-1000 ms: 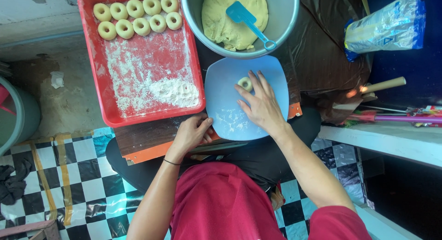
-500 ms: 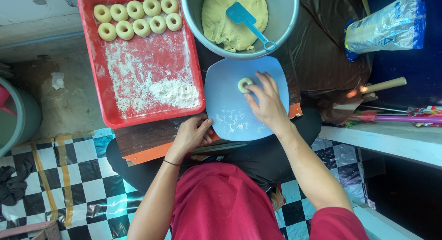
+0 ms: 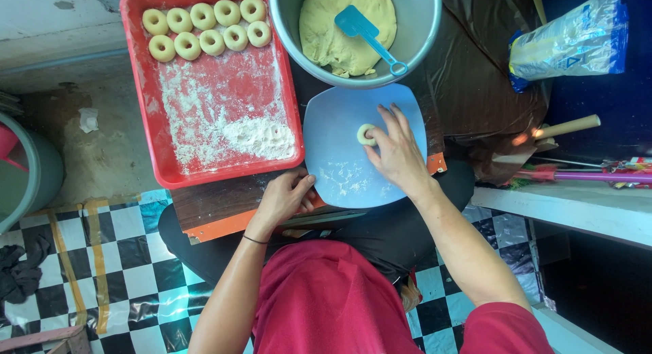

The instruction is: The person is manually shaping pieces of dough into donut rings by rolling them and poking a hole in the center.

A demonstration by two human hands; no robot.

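— One dough ring [image 3: 366, 134] sits on the pale blue plastic board [image 3: 339, 184]; it is small, pale yellow, round, with a hole through the middle; it lies on the far half of the board, toward the dough bowl.

— And the hands?

— The right hand [image 3: 397, 154] is spread over the ring, fingers loosely fanned, thumb and forefinger touching its right edge; it pinches rather than grips; the left hand [image 3: 285, 198] is curled shut on the board's near left edge, beside the tray corner.

— What lies around them?

— Nine matching rings [image 3: 204, 27] stand in two rows at the far end of the red tray [image 3: 146, 109]; loose flour [image 3: 258, 137] is heaped near its right wall; the metal bowl [image 3: 424, 28] holds a mass of yellow dough [image 3: 333, 35] with a blue spatula [image 3: 370, 35] lying on it; a dusting of flour marks the board's near part.
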